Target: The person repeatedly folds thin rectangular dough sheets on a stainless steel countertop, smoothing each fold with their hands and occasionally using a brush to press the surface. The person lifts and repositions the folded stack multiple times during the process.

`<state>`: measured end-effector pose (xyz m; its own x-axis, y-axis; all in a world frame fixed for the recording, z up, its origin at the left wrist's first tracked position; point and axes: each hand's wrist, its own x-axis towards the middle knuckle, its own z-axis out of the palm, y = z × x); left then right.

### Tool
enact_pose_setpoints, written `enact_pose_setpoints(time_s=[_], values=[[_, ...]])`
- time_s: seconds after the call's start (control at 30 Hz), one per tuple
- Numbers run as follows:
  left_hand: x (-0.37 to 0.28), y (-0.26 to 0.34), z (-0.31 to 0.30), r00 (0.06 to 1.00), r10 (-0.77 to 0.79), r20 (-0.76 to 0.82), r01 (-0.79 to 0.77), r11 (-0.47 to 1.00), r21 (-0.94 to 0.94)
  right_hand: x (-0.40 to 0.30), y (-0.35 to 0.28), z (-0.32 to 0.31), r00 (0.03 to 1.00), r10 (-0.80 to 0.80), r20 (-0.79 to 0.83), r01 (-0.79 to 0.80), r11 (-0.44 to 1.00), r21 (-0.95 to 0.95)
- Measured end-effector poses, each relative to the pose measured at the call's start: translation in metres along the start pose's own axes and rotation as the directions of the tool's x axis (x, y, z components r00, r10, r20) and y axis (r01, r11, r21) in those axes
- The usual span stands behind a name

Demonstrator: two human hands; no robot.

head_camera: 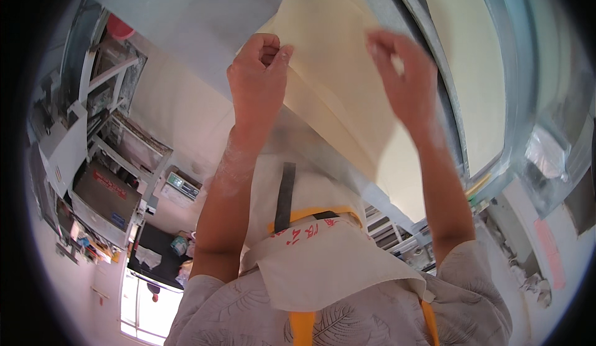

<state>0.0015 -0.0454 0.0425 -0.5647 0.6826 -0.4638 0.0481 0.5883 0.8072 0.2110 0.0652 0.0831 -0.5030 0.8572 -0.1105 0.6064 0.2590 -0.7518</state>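
Note:
A large, thin, pale yellow sheet, which looks like rolled dough (326, 34), lies partly folded over a grey work surface (186, 6) in front of me. My left hand (260, 66) is at the sheet's left edge, thumb and fingers pinched together; it seems to grip that edge. My right hand (400, 66) is blurred above the sheet's right part, thumb and fingers curled towards each other; whether it holds any of the sheet cannot be told. White powder dusts both forearms. A lower end of the sheet hangs near the right forearm.
A curved metal edge (430, 52) runs along the right, with another pale sheet (470, 66) beyond it. A clear plastic bag (547, 152) lies further right. At the left stand metal-framed equipment (107, 197), a digital scale (182, 185) and a red bowl-like thing (119, 27).

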Motion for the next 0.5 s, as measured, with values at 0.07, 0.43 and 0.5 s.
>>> enact_pose_setpoints(time_s=[0.07,0.43,0.5], values=[[0.001,0.000,0.000,0.999,0.029,0.033,-0.031,0.998,0.053,-0.073,0.010,0.001,0.996,0.086,-0.030,-0.087,0.995,-0.052],[0.022,-0.006,-0.001,0.994,0.011,0.111,-0.016,0.999,0.048,-0.250,0.025,0.074,0.954,0.159,-0.255,-0.233,0.928,-0.291],[0.021,-0.004,-0.001,0.993,0.046,0.106,-0.046,0.999,-0.003,-0.254,0.019,0.073,0.942,0.182,-0.281,-0.248,0.943,-0.220]])
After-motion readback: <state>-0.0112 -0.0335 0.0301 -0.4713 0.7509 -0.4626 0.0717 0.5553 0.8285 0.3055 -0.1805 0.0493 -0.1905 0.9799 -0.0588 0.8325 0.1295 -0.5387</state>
